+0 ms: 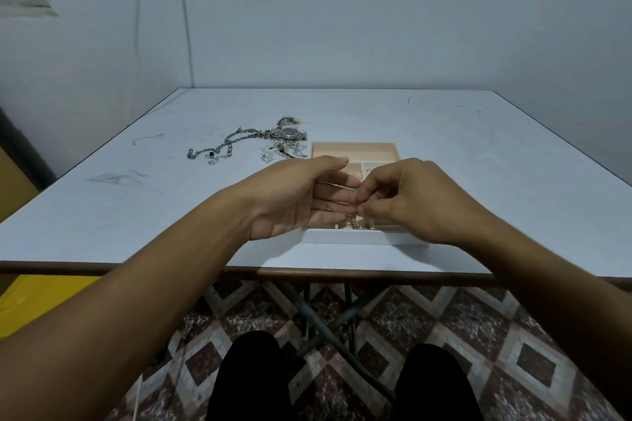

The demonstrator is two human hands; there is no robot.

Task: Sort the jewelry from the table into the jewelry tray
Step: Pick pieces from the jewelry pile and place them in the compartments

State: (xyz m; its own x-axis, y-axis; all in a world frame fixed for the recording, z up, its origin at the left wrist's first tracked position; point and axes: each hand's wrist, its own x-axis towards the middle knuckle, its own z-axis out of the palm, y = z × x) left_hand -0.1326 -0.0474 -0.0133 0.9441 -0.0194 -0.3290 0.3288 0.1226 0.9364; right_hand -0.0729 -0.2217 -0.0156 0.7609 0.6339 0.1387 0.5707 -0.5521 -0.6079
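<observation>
My left hand (290,202) lies open over the jewelry tray (342,236), palm turned inward, fingers straight and relaxed. A fine chain (337,184) is draped across them. My right hand (413,202) meets it from the other side with its grip closed, fingertips curled and pinching that chain just beside my left fingertips. A gold tangle hangs below the pinch into one of the tray's near compartments. It is probably the same chain, though the links are too small to be sure. The tray sits on the worktop (478,164) near its front edge. Just beyond the tray's far left corner, on the worktop, lie a heavy silver chain (222,147), a wristwatch (289,134) and a few small pieces (284,152).
</observation>
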